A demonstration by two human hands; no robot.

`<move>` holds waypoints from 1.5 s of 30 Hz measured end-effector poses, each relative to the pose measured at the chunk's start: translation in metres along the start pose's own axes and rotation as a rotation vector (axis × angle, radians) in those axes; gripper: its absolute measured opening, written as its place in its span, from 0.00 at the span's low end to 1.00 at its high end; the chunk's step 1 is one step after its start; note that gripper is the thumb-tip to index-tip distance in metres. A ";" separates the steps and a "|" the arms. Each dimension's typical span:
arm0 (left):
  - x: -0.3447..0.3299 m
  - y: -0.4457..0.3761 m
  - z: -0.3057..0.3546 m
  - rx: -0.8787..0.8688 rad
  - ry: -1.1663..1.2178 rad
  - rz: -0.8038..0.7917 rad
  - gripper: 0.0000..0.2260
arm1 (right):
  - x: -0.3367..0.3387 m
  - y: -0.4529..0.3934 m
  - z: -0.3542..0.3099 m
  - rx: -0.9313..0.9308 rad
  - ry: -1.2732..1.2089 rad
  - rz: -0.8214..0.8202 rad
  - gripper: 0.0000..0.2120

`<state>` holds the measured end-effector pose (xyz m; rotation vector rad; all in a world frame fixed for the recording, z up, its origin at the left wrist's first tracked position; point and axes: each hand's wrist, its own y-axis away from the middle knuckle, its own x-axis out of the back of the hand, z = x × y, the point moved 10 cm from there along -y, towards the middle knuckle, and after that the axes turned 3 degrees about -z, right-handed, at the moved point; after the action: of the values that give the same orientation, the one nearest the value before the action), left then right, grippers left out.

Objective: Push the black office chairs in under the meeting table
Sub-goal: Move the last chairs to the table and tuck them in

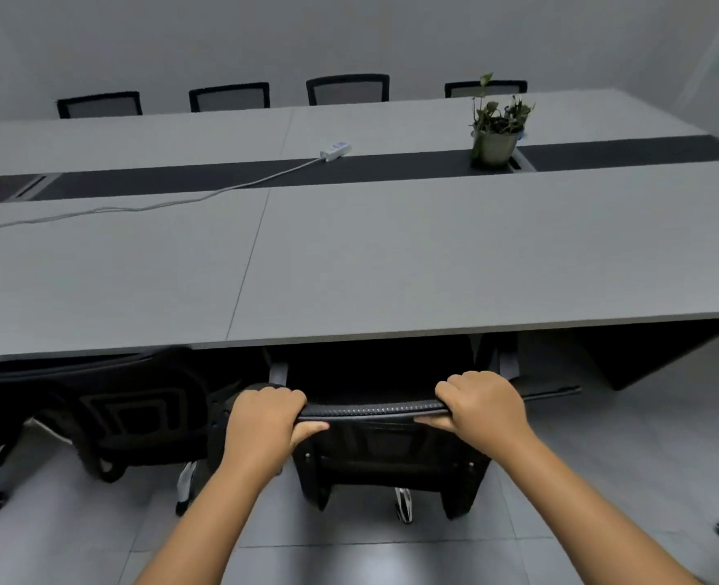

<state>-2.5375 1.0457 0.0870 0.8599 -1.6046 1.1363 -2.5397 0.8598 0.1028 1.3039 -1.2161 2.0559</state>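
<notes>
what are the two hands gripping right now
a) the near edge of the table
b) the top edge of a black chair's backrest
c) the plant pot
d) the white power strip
b: the left hand and right hand are both curled over the top edge of the black chair backrest, just short of the meeting table.

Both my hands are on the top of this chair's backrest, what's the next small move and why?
Probably keep pushing straight ahead a little. The left hand and right hand grip the backrest top of the black chair, whose seat looks already under the meeting table, yet the backrest sits short of the table edge, and its base shows on the floor.
</notes>
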 end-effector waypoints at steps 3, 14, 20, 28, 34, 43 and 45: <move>-0.008 -0.010 -0.007 0.018 0.032 0.024 0.29 | -0.010 -0.017 0.010 0.032 -0.007 0.034 0.24; -0.010 -0.063 -0.036 0.086 0.080 0.134 0.35 | -0.039 -0.075 0.041 0.008 -0.051 0.126 0.25; -0.008 -0.067 -0.048 0.162 0.096 0.337 0.31 | -0.041 -0.082 0.041 0.026 -0.038 0.318 0.29; -0.003 -0.075 -0.051 0.090 0.079 0.434 0.22 | -0.034 -0.083 0.043 0.008 -0.008 0.410 0.29; -0.013 -0.074 -0.046 0.197 0.252 0.122 0.25 | -0.039 -0.081 0.049 -0.078 -0.089 0.217 0.28; -0.037 -0.030 0.086 -0.022 1.148 -0.185 0.11 | -0.044 0.097 0.053 -0.972 -0.818 0.136 0.28; -0.067 -0.003 0.150 -0.024 1.265 -0.444 0.10 | -0.051 0.182 0.034 -1.266 -0.959 0.092 0.23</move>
<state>-2.5603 0.9041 0.0067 0.2796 -0.3521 0.9773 -2.6285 0.7397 -0.0176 1.4288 -2.3423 0.2120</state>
